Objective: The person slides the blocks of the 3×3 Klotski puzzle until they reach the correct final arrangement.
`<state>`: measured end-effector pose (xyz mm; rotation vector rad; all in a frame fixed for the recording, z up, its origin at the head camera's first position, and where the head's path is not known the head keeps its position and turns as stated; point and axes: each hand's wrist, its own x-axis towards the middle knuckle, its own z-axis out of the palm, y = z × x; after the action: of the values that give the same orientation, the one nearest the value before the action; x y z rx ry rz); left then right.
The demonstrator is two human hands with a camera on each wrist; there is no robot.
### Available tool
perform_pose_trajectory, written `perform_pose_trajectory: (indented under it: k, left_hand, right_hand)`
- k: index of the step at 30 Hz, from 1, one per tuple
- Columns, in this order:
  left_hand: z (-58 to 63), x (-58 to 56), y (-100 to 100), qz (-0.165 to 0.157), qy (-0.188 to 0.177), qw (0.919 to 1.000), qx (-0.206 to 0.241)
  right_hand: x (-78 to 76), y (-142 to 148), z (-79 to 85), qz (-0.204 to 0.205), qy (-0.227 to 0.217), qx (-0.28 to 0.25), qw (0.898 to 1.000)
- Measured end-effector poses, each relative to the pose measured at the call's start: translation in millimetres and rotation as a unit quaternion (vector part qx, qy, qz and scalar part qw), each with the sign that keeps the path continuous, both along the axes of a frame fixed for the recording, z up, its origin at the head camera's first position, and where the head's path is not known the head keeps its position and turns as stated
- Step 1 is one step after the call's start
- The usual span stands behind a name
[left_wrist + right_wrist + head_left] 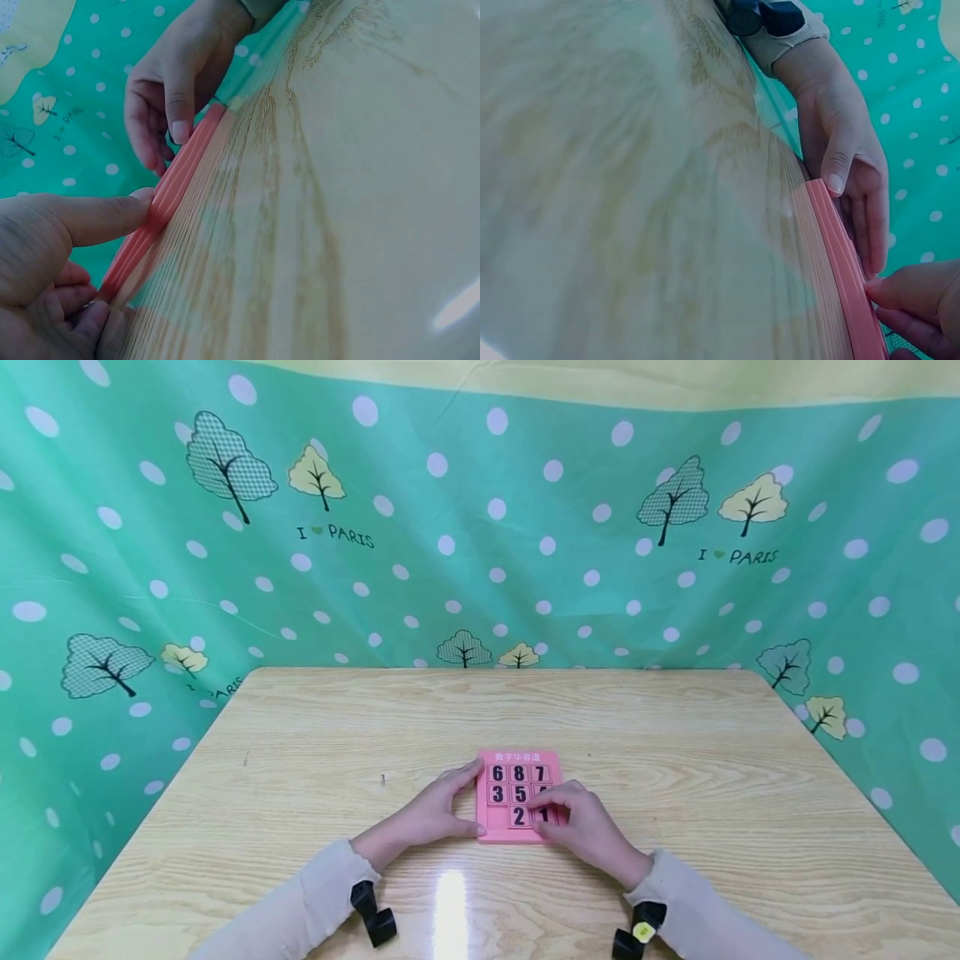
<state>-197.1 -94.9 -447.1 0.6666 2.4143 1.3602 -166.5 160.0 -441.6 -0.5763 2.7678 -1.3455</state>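
Note:
A pink number slide puzzle (493,836) lies flat on the table with black-numbered tiles. Its top row reads 6, 8, 7; below come 3, 5 and a partly covered tile, then 2 and 1, with a gap at the lower left. My left hand (426,812) holds the frame's left side, thumb at the near corner and a finger near the far corner. Over the right-hand tiles is my right hand (588,831), its fingertips touching around the 2 and 1 tiles. Edge-on, the pink frame (172,180) shows between both hands in the left wrist view.
The wood-grain table (337,727) extends around the puzzle on all sides. A green dotted curtain (495,543) hangs behind and at the sides. Black wrist devices (372,914) sit on both sleeves. A light reflection shines on the near tabletop.

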Motion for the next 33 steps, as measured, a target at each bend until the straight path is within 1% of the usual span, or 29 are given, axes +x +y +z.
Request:
perform_pose_trajectory:
  k: [9,14,22,26,33]
  left_hand:
    - [-0.6,-0.1,0.2,0.003,-0.006,1.0000,-0.001]
    - [-0.9,-0.2,-0.1,0.001,-0.004,1.0000,0.001]
    - [1.1,-0.1,-0.3,0.002,-0.001,0.9999,-0.014]
    - [0.9,0.3,0.2,0.003,0.006,0.9998,-0.016]
    - [0.3,0.1,-0.1,0.003,0.003,0.9999,-0.013]
  right_hand:
    - [-1.1,-7.2,0.9,0.012,0.009,0.002,1.000]
    - [-1.5,-11.8,0.7,0.018,0.014,0.004,1.000]
    - [-2.2,-18.8,1.1,0.022,0.011,-0.004,1.000]
    - [-3.1,-21.5,1.0,0.029,0.023,-0.007,0.999]
    - [-3.7,-24.4,0.5,0.035,0.035,-0.009,0.999]
